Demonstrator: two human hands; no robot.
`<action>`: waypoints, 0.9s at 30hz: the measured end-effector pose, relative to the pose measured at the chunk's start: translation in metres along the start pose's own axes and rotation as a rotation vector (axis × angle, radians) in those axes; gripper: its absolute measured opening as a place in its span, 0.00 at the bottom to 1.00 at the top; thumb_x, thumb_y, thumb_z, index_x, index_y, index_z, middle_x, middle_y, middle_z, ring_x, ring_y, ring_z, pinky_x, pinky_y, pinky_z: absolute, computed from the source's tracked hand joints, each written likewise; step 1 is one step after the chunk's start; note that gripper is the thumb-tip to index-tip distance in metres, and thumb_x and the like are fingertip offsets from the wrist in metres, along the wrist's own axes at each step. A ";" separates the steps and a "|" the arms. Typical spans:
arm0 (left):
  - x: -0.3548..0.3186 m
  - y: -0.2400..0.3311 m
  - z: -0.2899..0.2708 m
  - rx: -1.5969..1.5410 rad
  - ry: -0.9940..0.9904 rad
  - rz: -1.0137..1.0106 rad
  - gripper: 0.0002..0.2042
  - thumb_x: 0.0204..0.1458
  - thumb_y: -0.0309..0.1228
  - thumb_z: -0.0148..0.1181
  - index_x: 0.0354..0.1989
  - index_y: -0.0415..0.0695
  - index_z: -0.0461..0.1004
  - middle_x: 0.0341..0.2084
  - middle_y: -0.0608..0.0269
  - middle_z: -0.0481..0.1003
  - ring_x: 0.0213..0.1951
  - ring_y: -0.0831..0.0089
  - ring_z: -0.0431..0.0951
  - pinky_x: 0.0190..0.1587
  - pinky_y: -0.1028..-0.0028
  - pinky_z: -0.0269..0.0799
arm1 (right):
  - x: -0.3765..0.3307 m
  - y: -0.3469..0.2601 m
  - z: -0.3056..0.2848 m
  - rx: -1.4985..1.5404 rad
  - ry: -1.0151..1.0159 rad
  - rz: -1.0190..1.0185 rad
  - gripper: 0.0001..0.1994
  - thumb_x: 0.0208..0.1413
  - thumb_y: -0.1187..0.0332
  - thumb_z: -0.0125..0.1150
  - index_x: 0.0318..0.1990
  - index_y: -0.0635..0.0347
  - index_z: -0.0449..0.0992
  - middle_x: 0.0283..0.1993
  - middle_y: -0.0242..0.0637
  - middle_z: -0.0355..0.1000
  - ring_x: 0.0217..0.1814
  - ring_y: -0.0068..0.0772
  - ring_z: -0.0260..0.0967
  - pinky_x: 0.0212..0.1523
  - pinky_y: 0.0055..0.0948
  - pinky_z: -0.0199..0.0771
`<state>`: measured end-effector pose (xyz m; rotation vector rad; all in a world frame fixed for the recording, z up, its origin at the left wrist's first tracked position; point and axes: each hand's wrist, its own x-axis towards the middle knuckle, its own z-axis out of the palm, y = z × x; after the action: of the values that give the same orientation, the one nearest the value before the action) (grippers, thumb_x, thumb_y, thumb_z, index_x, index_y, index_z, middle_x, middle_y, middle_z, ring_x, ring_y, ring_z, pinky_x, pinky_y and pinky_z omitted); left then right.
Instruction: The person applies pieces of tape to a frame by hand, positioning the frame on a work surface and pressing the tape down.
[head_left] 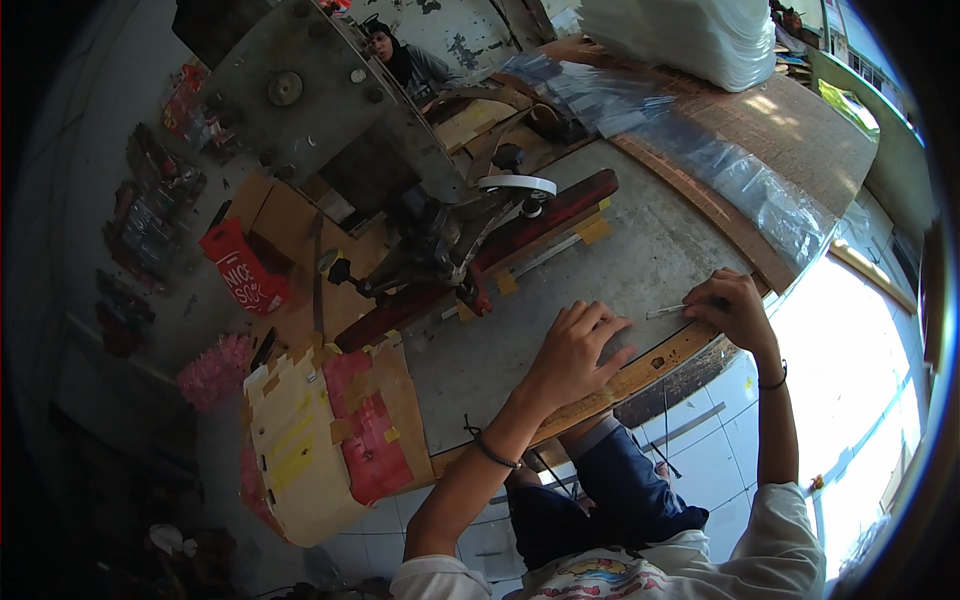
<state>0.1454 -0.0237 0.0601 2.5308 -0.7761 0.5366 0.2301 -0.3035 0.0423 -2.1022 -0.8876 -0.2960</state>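
Observation:
My right hand (735,308), at the right part of the grey worktop (625,268), is closed on a thin pale strip (665,311). The strip points left from my fingertips, toward my other hand; what it is made of I cannot tell. A short way to its left, my left hand (578,350) hovers over or rests on the worktop near the wooden front edge (655,362). Its thumb and fingers are apart, and nothing shows between them. Beyond both hands stands a dark metal machine (420,235) with a long red bar (545,225) and a white-rimmed handwheel (517,185).
Clear plastic sheets (735,175) lie along a brown board (800,130) at the right, below a tall white stack (685,35). Pink and yellow taped sheets (375,445) cover the left end. A red bag (243,265) leans by a cardboard box (275,215). Another person (420,70) is behind the machine.

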 end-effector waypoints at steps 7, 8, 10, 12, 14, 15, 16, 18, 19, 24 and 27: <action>-0.002 -0.003 0.002 -0.345 0.033 -0.055 0.19 0.55 0.42 0.70 0.45 0.38 0.80 0.36 0.56 0.80 0.42 0.63 0.80 0.51 0.66 0.72 | 0.035 -0.032 0.029 0.283 -0.366 0.055 0.07 0.50 0.67 0.74 0.35 0.55 0.85 0.31 0.29 0.82 0.32 0.27 0.78 0.38 0.28 0.75; 0.000 -0.003 0.001 -0.352 0.056 -0.073 0.19 0.55 0.42 0.70 0.45 0.38 0.80 0.36 0.56 0.80 0.42 0.63 0.80 0.51 0.66 0.72 | 0.042 -0.039 0.030 0.275 -0.394 0.049 0.07 0.50 0.67 0.74 0.35 0.55 0.85 0.31 0.29 0.82 0.32 0.27 0.78 0.38 0.28 0.75; 0.001 -0.004 -0.004 -0.583 0.061 -0.354 0.14 0.57 0.37 0.68 0.41 0.36 0.81 0.34 0.52 0.82 0.38 0.63 0.84 0.43 0.67 0.76 | 0.062 -0.048 0.039 0.195 -0.409 -0.041 0.06 0.53 0.69 0.72 0.37 0.55 0.83 0.31 0.32 0.83 0.32 0.29 0.80 0.38 0.27 0.76; -0.003 -0.009 -0.004 -0.555 0.228 -0.339 0.11 0.59 0.33 0.66 0.37 0.36 0.82 0.30 0.51 0.83 0.32 0.64 0.85 0.34 0.68 0.77 | 0.090 -0.060 0.039 0.154 -0.480 -0.129 0.05 0.55 0.70 0.69 0.37 0.57 0.82 0.32 0.33 0.83 0.33 0.28 0.80 0.38 0.28 0.76; -0.007 -0.016 -0.009 -0.511 0.206 -0.452 0.12 0.59 0.34 0.66 0.38 0.36 0.82 0.26 0.51 0.82 0.29 0.64 0.85 0.34 0.69 0.77 | 0.119 -0.073 0.043 0.099 -0.687 -0.087 0.05 0.57 0.70 0.68 0.37 0.59 0.81 0.31 0.34 0.83 0.35 0.28 0.81 0.38 0.28 0.76; -0.010 -0.020 -0.011 -0.508 0.232 -0.483 0.12 0.59 0.34 0.66 0.38 0.36 0.82 0.26 0.51 0.82 0.29 0.64 0.85 0.34 0.69 0.77 | 0.131 -0.068 0.050 0.120 -0.788 -0.133 0.05 0.57 0.70 0.68 0.37 0.61 0.79 0.32 0.36 0.83 0.34 0.26 0.81 0.37 0.26 0.77; -0.012 -0.023 -0.013 -0.462 0.142 -0.504 0.12 0.59 0.35 0.66 0.38 0.36 0.82 0.25 0.51 0.82 0.29 0.64 0.85 0.34 0.68 0.77 | 0.141 -0.068 0.057 0.123 -0.824 -0.153 0.05 0.57 0.70 0.68 0.37 0.61 0.79 0.32 0.36 0.83 0.34 0.26 0.81 0.37 0.26 0.77; -0.013 -0.022 -0.015 -0.419 0.066 -0.517 0.12 0.59 0.35 0.65 0.37 0.36 0.82 0.24 0.51 0.82 0.28 0.63 0.85 0.34 0.68 0.77 | 0.159 -0.073 0.058 0.023 -1.096 -0.064 0.05 0.58 0.69 0.68 0.35 0.60 0.79 0.32 0.37 0.83 0.32 0.24 0.81 0.35 0.24 0.77; -0.012 -0.021 -0.016 -0.409 0.062 -0.504 0.12 0.60 0.36 0.64 0.37 0.37 0.82 0.24 0.51 0.82 0.28 0.61 0.85 0.33 0.67 0.77 | 0.163 -0.058 0.063 0.152 -1.132 -0.019 0.07 0.56 0.71 0.70 0.36 0.61 0.77 0.32 0.35 0.82 0.32 0.22 0.81 0.29 0.22 0.76; -0.009 -0.024 -0.003 -0.208 0.110 -0.379 0.13 0.63 0.37 0.59 0.36 0.39 0.82 0.23 0.50 0.81 0.27 0.56 0.83 0.33 0.63 0.77 | 0.161 -0.019 0.064 0.533 -1.076 0.217 0.11 0.53 0.75 0.73 0.35 0.59 0.73 0.31 0.33 0.80 0.34 0.22 0.82 0.20 0.15 0.69; -0.008 -0.021 -0.003 -0.150 0.060 -0.423 0.14 0.64 0.37 0.57 0.35 0.39 0.81 0.22 0.48 0.80 0.26 0.52 0.82 0.33 0.60 0.77 | 0.159 -0.012 0.067 0.585 -0.997 0.261 0.12 0.53 0.77 0.73 0.33 0.56 0.71 0.30 0.34 0.81 0.33 0.22 0.82 0.19 0.15 0.67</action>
<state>0.1508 -0.0030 0.0524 2.4267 -0.2335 0.3903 0.3309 -0.1692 0.0840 -1.7012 -1.0385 1.1083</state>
